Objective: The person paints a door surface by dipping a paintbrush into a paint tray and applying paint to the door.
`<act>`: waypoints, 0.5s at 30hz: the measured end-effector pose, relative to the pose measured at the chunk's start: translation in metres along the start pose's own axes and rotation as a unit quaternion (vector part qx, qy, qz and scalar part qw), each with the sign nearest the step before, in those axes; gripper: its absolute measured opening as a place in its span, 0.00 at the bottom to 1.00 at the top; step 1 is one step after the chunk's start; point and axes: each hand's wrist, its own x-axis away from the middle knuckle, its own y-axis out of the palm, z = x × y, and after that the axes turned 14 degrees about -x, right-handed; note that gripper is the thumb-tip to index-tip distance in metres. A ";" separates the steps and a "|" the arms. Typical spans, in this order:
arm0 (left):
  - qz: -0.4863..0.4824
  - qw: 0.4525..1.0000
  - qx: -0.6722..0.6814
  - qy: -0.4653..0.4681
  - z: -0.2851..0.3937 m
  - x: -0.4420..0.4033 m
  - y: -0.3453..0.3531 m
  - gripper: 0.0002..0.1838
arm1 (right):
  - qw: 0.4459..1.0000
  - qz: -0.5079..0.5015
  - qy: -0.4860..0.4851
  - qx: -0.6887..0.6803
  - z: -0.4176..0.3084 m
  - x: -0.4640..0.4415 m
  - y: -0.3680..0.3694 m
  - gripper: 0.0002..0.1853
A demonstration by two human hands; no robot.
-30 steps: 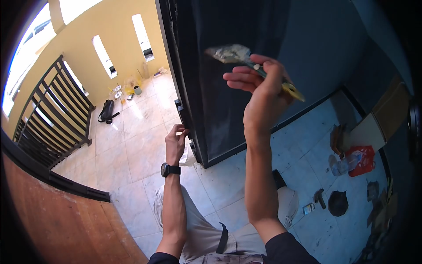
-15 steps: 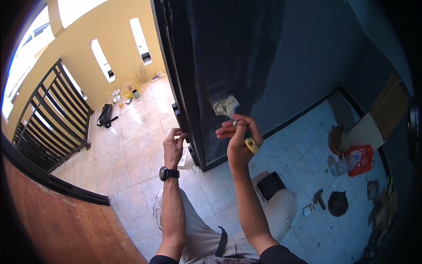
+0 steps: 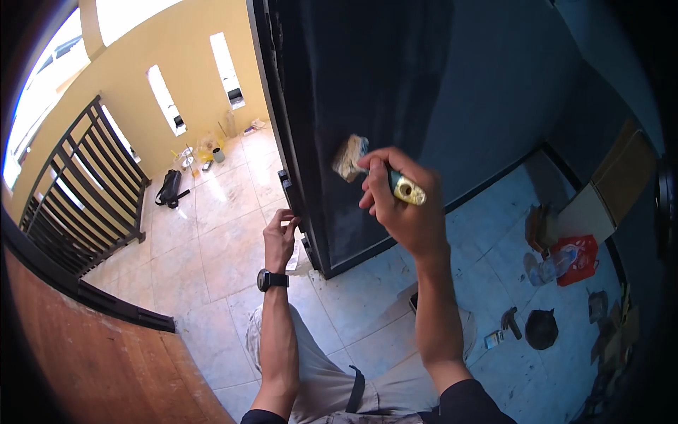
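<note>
A paintbrush (image 3: 351, 157) with pale, paint-crusted bristles and a green-and-yellow handle is in my right hand (image 3: 406, 205), fingers wrapped around the handle. Its head is against or very near the dark door (image 3: 381, 78), which shows darker, wet-looking streaks around it. My left hand (image 3: 280, 232), below a wrist watch (image 3: 272, 280), has bent fingers gripping the door's near edge. Part of the brush handle is hidden by my right fingers.
A hammer (image 3: 510, 322), a dark bowl (image 3: 542, 329), a plastic bottle (image 3: 551, 268) and a red bag (image 3: 580, 260) lie on the tiled floor to the right. A black bag (image 3: 171, 189) and a metal railing (image 3: 83, 185) are to the left.
My right hand has moved up and to the right, and the brush head has turned and shifted slightly up and left. The left hand stays at the door edge.
</note>
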 end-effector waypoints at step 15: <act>0.000 1.000 0.007 0.009 0.000 0.000 -0.001 0.10 | 0.952 -0.053 -0.259 0.157 0.014 -0.017 -0.020 0.14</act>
